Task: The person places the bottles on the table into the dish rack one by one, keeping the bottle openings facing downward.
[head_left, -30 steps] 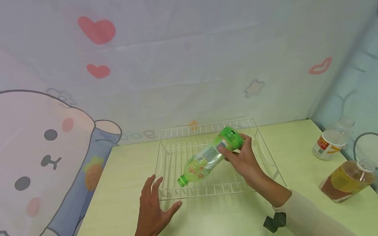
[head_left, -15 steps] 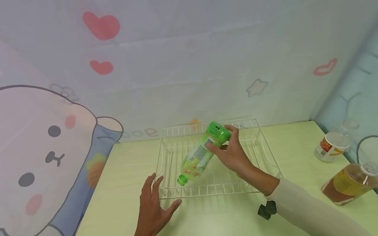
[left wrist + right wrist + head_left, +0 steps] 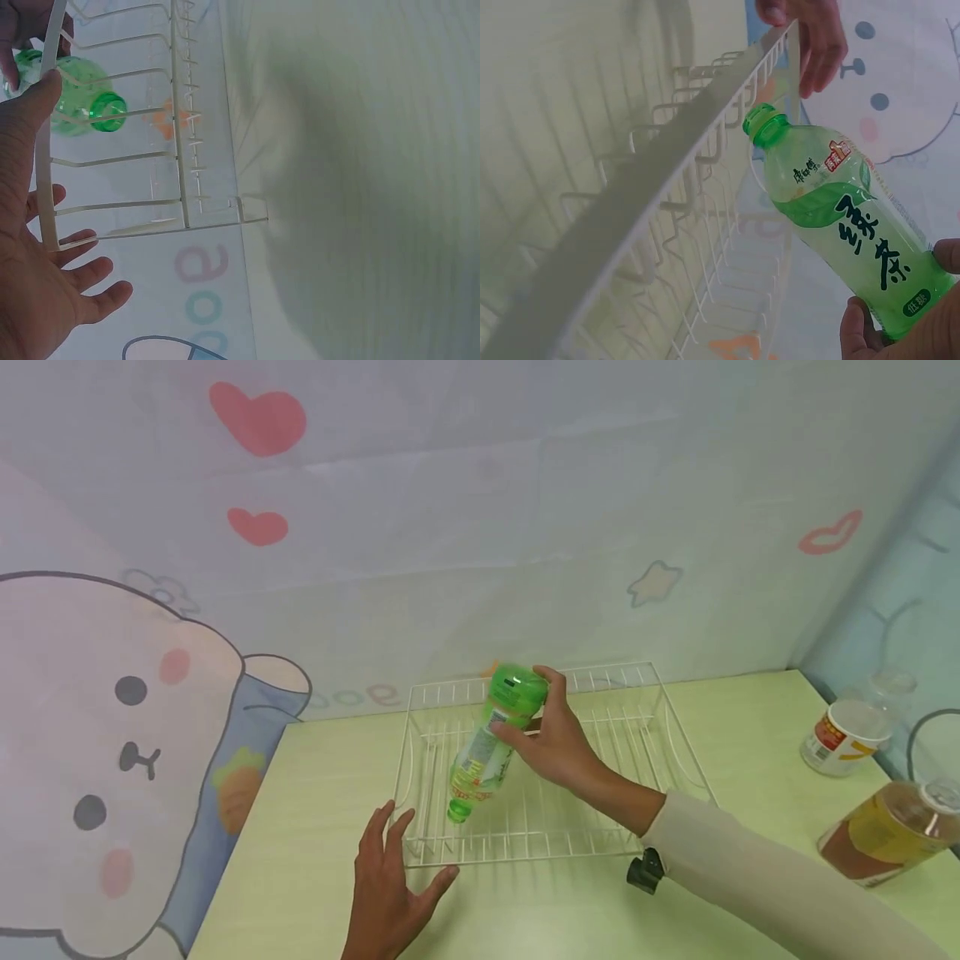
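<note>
A green tea bottle (image 3: 483,752) slants over the white wire rack (image 3: 525,859), its base raised and its green neck (image 3: 761,124) pointing down toward the rack's front left. My right hand (image 3: 555,735) grips it near the base, thumb on one side and fingers on the other, as the right wrist view also shows. At the rack's front left corner rests my left hand (image 3: 390,881), fingers spread and fairly straight. In the left wrist view its thumb (image 3: 46,90) lies against the rack's rim, with the other fingertips reaching past the corner.
To the right on the pale green table (image 3: 322,793) stand a white tub-like container (image 3: 843,739) with a label, a clear container (image 3: 892,693) behind it, and a brown drink bottle (image 3: 888,831) with a yellow label. A printed cloth wall (image 3: 465,527) rises behind the rack.
My right hand has carried the green tea bottle leftward over the rack and tipped it steeper, neck still down. My left hand has stayed at the corner.
</note>
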